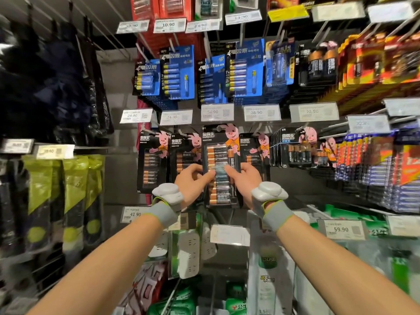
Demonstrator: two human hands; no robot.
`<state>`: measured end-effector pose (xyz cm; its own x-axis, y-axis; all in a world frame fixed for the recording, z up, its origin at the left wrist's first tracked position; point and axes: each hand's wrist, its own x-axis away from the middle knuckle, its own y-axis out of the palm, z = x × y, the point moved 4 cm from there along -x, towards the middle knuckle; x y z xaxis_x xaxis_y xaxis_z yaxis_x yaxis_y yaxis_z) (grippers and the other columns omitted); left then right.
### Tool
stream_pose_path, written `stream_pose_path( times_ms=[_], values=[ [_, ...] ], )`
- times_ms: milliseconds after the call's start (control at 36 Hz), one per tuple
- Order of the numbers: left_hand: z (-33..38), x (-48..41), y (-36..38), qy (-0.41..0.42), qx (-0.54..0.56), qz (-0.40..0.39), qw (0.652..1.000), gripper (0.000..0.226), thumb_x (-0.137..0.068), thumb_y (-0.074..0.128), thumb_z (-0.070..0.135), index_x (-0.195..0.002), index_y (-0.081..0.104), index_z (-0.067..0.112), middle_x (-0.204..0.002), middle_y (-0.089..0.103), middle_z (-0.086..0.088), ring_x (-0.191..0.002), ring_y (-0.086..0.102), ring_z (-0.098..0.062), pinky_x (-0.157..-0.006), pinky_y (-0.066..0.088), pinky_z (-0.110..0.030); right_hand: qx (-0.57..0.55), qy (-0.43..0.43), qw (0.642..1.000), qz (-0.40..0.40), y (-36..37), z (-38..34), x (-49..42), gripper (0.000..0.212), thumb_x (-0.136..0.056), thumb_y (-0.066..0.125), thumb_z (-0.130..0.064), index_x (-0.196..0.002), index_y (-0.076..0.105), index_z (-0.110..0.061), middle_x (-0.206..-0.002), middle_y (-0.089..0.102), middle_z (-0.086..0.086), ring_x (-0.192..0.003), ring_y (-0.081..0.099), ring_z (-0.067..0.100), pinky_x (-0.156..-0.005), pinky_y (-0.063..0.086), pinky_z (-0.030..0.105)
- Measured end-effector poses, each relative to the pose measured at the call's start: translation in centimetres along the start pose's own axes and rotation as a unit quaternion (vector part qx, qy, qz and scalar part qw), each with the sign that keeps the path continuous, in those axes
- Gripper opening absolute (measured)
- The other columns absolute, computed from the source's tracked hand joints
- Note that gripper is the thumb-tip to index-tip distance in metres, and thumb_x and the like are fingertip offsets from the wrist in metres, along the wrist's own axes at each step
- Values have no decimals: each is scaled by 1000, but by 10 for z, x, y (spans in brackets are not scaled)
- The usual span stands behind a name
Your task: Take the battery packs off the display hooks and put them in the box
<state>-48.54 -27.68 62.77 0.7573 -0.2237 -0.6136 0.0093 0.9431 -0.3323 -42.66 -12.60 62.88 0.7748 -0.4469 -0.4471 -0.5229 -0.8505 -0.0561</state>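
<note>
Black battery pack (221,164) sits between left hand (193,181) and right hand (246,180), both gripping its edges

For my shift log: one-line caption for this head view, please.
Left hand and right hand hold a large Duracell battery pack by its sides at the display hooks, blue battery packs hanging above.

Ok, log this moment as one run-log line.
stage: Duracell battery pack held at display | left hand: grips its left edge | right hand: grips its right edge | box: not in view
</note>
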Motion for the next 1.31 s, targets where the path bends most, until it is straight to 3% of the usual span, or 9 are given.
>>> stream_pose_path(
  times_ms=[111, 194, 306, 528, 639, 722, 889, 1083, 1306],
  values=[
    [-3, -1, -2, -7, 34, -8, 999, 27, -88, 70, 35, -101, 65, 12, -79, 69, -8, -69, 61, -14, -67, 46, -28, 6, -8, 1000, -2, 1, -3, 3, 42, -84, 67, -41, -113, 59, -11, -117, 66, 12, -110, 61, 28, -98, 47, 46],
    [-12, -3, -2, -31, 60, -2, 998, 32, -86, 72, 36, -102, 66, 9, -91, 73, -16, -69, 59, -16, -73, 47, -34, 5, -12, 1000, -4, 5, 6, -2, 67, -66, 66, -61, -114, 60, -16, -118, 65, 9, -113, 60, 28, -99, 46, 49],
    [-18, -8, -2, -52, 75, 3, 996, 41, -83, 75, 38, -108, 64, 7, -82, 70, -10, -65, 57, -14, -70, 45, -31, 3, -6, 1000, -4, 7, 5, -2, 28, -85, 68, -35, -101, 62, -13, -102, 69, 10, -100, 65, 29, -93, 50, 50],
    [-24, -18, 6, -35, 28, 0, 999, 33, -86, 73, 37, -102, 64, 9, -74, 67, -7, -70, 60, -18, -72, 47, -34, 3, -11, 1000, -2, 5, 8, -5, 23, -90, 65, -28, -104, 60, -11, -99, 69, 10, -94, 66, 28, -90, 52, 45],
    [-26, -22, 5, -28, 5, -8, 1000, 33, -86, 71, 39, -97, 66, 9, -80, 72, -12, -69, 62, -18, -73, 49, -36, 2, -4, 1000, -3, 4, 10, -2, 31, -91, 64, -27, -111, 59, -4, -109, 67, 17, -102, 63, 33, -94, 49, 48],
    [-25, -25, 4, -32, -11, -21, 999, 34, -88, 69, 42, -97, 65, 10, -84, 74, -13, -64, 63, -16, -74, 50, -37, 8, 6, 1000, -16, 2, 10, -3, 49, -93, 60, -28, -131, 47, 0, -131, 55, 16, -122, 51, 31, -99, 40, 34],
    [-15, -30, 0, -29, -32, -20, 999, 34, -87, 69, 42, -101, 67, 11, -87, 75, -7, -63, 71, -20, -61, 61, -35, 15, 5, 1000, -3, 9, 9, -12, 24, -92, 62, -30, -106, 55, -11, -109, 66, 16, -94, 63, 30, -89, 50, 40],
    [-16, -37, -5, -26, -54, -6, 998, 34, -84, 75, 39, -103, 68, 11, -87, 73, -9, -61, 72, -21, -52, 61, -35, 44, 34, 998, 7, 17, 14, -28, 65, -93, 58, -39, -145, 34, -7, -146, 42, 12, -130, 43, 28, -107, 34, 39],
    [-24, -43, -6, -60, -32, -23, 997, 20, -90, 69, 29, -89, 68, 9, -66, 70, -8, -54, 69, -24, -57, 61, -46, 51, 50, 997, 14, 21, 19, -35, 71, -93, 58, -41, -148, 28, -9, -152, 34, 12, -137, 36, 30, -113, 30, 43]
  ],
)
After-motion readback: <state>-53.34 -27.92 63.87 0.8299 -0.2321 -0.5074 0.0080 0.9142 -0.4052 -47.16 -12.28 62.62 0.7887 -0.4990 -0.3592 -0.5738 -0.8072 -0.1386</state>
